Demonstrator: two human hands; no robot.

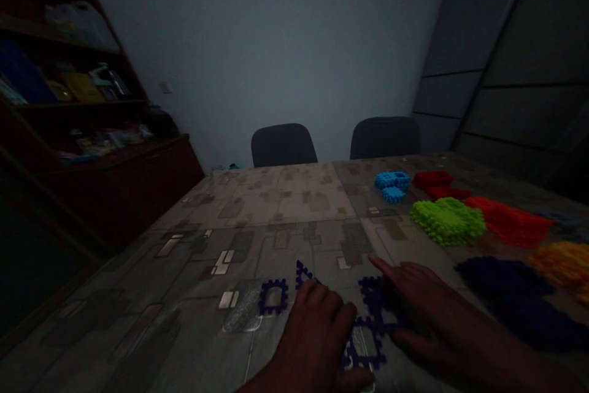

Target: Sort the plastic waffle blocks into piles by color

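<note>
My left hand (pixel 313 335) rests palm down on the table, its fingertips close to a dark purple triangular plastic piece (pixel 302 274). My right hand (pixel 414 304) lies to its right, fingers spread, over a chain of purple square plastic frames (pixel 368 350). Part of that chain is hidden under both hands. A separate purple square frame (pixel 273 296) lies left of my left hand, apart from it. Neither hand clearly grips anything, and the dim light hides the fingers' contact.
Piles of knobbly plastic pieces lie at the right: blue (pixel 392 184), dark red (pixel 432 179), lime green (pixel 446 221), orange-red (pixel 508 221), navy (pixel 504 276) and orange-yellow (pixel 564 264). Two dark chairs (pixel 283 146) stand beyond the patterned table (pixel 257 203). A wooden shelf unit (pixel 78 99) stands at left.
</note>
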